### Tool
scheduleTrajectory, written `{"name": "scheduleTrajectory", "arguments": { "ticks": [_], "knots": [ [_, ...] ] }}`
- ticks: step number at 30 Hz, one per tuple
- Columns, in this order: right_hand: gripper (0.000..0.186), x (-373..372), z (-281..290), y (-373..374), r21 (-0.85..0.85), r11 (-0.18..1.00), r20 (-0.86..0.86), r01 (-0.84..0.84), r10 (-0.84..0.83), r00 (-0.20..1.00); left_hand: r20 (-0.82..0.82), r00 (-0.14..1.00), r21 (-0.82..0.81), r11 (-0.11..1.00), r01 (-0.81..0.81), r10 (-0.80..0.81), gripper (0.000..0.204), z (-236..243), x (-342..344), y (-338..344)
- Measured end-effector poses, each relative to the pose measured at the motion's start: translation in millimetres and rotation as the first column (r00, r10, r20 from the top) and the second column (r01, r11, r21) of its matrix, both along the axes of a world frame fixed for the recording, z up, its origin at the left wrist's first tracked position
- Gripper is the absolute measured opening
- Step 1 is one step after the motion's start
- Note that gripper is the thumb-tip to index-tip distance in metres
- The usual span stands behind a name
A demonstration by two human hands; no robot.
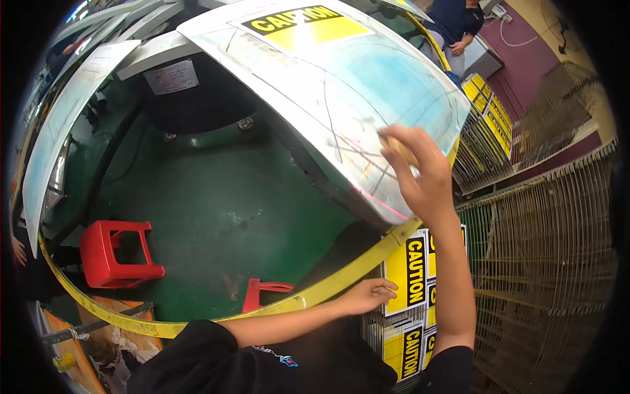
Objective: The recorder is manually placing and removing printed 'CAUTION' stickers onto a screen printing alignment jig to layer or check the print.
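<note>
My right hand (pixel 420 171) is curled around a small tan object (pixel 403 146), blurred and partly hidden, over a white, scuffed panel (pixel 354 79). The panel has a pale blue patch, dark scratches, pink streaks and a yellow-and-black sign (pixel 305 33) at its far end. Lower down, my left hand (pixel 371 294) is open with loosely bent fingers beside stacked yellow-and-black signs (pixel 400 262). Its forearm crosses near a curved yellow rail (pixel 151 327) that runs beneath the panel. A second white panel (pixel 65 125) stands at the left.
A red stool (pixel 115 256) and another red piece (pixel 252 295) are on the green floor (pixel 216 197). Metal racks (pixel 538 276) line the right, with more signs (pixel 495 125). A co-worker (pixel 449 29) is at top right, another person's hand (pixel 18 246) at far left. Wooden bins (pixel 69 351) sit lower left.
</note>
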State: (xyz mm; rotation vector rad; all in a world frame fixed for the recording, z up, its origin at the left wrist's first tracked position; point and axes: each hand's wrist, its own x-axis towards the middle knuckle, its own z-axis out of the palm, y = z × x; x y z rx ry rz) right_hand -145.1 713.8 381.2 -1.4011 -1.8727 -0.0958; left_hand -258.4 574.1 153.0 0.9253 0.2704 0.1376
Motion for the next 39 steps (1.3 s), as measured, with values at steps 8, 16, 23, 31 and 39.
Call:
{"name": "scheduleTrajectory", "arguments": {
  "ticks": [8, 16, 23, 31, 39],
  "knots": [
    [0.011, -31, -16, 158, -0.078, 0.995, 0.19, -0.064, 0.078, 0.979, -0.106, 0.983, -0.308, 0.945, 0.109, -0.148, 0.036, 19, -10, 7],
    [0.013, -45, -43, 235, -0.146, 0.989, 0.209, 0.008, 0.023, 0.978, -0.06, 0.977, -0.303, 0.937, 0.176, -0.203, 0.037, 10, -6, 5],
    [0.016, -47, -47, 247, -0.18, 0.983, 0.178, 0.031, 0.002, 0.984, -0.072, 0.98, -0.335, 0.93, 0.152, -0.186, 0.037, 13, -4, 12],
    [0.017, -55, -55, 251, -0.126, 0.992, 0.145, -0.006, 0.024, 0.989, -0.068, 0.985, -0.342, 0.931, 0.123, -0.155, 0.037, 6, -3, 8],
    [0.022, -53, -20, 287, 0.17, 0.985, 0.127, 0.037, -0.06, 0.99, -0.087, 0.982, -0.329, 0.935, 0.128, -0.166, 0.037, 11, -2, 8]
  ]
}}
